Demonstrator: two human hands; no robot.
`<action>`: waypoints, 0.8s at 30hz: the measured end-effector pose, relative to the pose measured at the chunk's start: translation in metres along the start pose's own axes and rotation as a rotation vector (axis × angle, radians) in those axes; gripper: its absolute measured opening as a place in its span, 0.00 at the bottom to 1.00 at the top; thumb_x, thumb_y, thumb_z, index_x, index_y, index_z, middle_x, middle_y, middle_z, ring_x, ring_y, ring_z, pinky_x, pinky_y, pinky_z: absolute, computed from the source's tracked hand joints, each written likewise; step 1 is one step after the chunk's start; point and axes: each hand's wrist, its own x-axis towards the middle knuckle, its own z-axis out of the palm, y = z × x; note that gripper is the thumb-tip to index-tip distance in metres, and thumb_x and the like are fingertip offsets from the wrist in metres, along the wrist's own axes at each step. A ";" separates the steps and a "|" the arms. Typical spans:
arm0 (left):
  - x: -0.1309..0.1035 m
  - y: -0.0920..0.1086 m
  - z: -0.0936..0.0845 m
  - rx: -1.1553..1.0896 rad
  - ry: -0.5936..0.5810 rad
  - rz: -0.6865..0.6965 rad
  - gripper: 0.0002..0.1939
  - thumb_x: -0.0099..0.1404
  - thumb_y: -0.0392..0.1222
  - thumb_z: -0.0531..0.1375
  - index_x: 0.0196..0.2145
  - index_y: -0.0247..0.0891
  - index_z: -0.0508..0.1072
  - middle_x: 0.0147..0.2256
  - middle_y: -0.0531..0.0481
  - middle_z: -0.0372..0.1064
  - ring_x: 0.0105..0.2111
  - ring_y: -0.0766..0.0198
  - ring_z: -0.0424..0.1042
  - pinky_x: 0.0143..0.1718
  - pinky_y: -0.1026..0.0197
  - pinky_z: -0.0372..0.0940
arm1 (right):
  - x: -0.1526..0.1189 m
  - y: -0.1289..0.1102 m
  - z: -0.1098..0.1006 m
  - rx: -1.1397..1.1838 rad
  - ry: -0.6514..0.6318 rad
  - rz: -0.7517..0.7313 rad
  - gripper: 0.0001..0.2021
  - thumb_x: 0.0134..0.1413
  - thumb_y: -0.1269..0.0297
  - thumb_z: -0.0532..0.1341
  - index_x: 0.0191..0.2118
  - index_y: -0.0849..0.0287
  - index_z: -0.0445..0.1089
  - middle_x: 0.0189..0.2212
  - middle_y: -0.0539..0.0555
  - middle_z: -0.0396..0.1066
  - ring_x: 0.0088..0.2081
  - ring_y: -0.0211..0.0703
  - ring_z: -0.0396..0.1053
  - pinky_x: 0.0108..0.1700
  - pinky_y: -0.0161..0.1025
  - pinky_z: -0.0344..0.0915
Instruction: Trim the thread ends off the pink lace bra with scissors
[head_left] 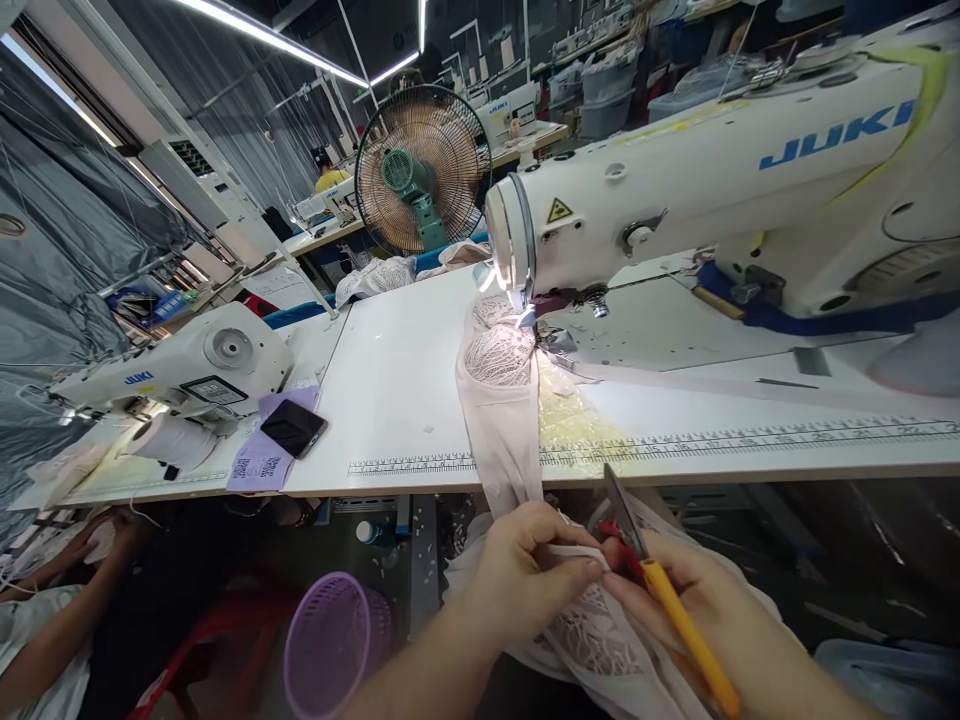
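Observation:
A pale pink lace garment (499, 400) hangs from under the needle of a white JUKI sewing machine (705, 170), over the table's front edge and down to my lap. My left hand (525, 575) pinches a fold of that fabric below the table edge. My right hand (697, 600) grips thread snips with a yellow and red handle (675, 610); their blade (622, 510) points up beside the fabric, close to my left fingers.
The white table (397, 380) carries a printed ruler strip along its front edge. A black phone (294, 427) lies on purple paper at the left, near a second JUKI machine (180, 365). A fan (421, 168) stands behind. A purple basket (337, 640) sits below; another person's arm (60, 600) shows at lower left.

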 end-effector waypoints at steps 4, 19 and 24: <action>-0.005 -0.008 0.000 0.107 0.124 0.203 0.08 0.56 0.41 0.63 0.32 0.36 0.69 0.31 0.49 0.67 0.32 0.64 0.67 0.34 0.62 0.63 | -0.006 0.008 0.005 0.100 0.057 0.052 0.15 0.41 0.51 0.69 0.26 0.57 0.71 0.22 0.50 0.68 0.25 0.44 0.67 0.28 0.36 0.68; -0.007 -0.003 -0.003 0.034 0.045 0.071 0.10 0.56 0.44 0.60 0.24 0.37 0.64 0.30 0.46 0.71 0.33 0.60 0.71 0.41 0.58 0.65 | -0.015 0.016 0.007 0.209 0.021 0.109 0.15 0.44 0.51 0.69 0.28 0.55 0.68 0.24 0.47 0.64 0.27 0.40 0.60 0.30 0.35 0.61; -0.007 0.001 -0.003 -0.059 0.039 -0.040 0.11 0.55 0.45 0.62 0.25 0.37 0.64 0.24 0.51 0.65 0.29 0.64 0.66 0.33 0.63 0.63 | -0.013 0.015 0.002 0.136 -0.028 0.068 0.14 0.45 0.53 0.69 0.26 0.56 0.68 0.22 0.46 0.62 0.25 0.39 0.59 0.29 0.34 0.61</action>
